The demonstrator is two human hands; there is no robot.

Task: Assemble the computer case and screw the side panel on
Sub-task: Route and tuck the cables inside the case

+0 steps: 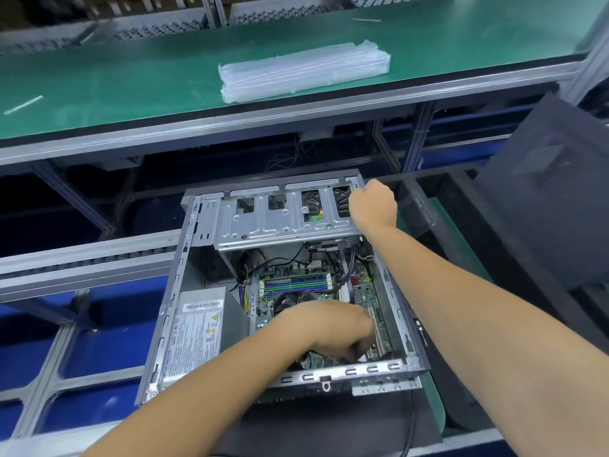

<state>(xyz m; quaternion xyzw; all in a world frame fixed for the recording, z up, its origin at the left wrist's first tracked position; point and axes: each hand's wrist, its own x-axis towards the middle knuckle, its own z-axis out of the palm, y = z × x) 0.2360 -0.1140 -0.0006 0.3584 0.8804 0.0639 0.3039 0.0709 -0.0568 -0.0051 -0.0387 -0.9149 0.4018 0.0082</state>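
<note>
Case point(184, 291) lies open side up on the low work platform, far end toward the green shelf, near end at the platform's front edge; no side panel fitted yet.

My left hand point(329, 328) is down inside, near the case's front right corner, over the motherboard point(296, 285). Fingers curl downward by the slots there. Whether they grasp a part or only press, I cannot tell: the back of the hand hides them.

My right hand point(372, 202) is at the far right corner, fingers clenched on the end of the drive cage point(280, 219). Judgement: I brace or seat the cage with this hand while the other works below, so the case does not shift.

Power supply point(197, 324) sits along the left wall, label up.

Dark panel point(543, 199) leans at the platform's right side, well apart from the case; probably the side panel waiting its turn.

Surroundings: green-matted shelf point(131, 77) above, carrying a stack of clear plastic bags point(303, 70) near its front edge. Aluminium framing and blue trays below left. Factory line setting.
</note>
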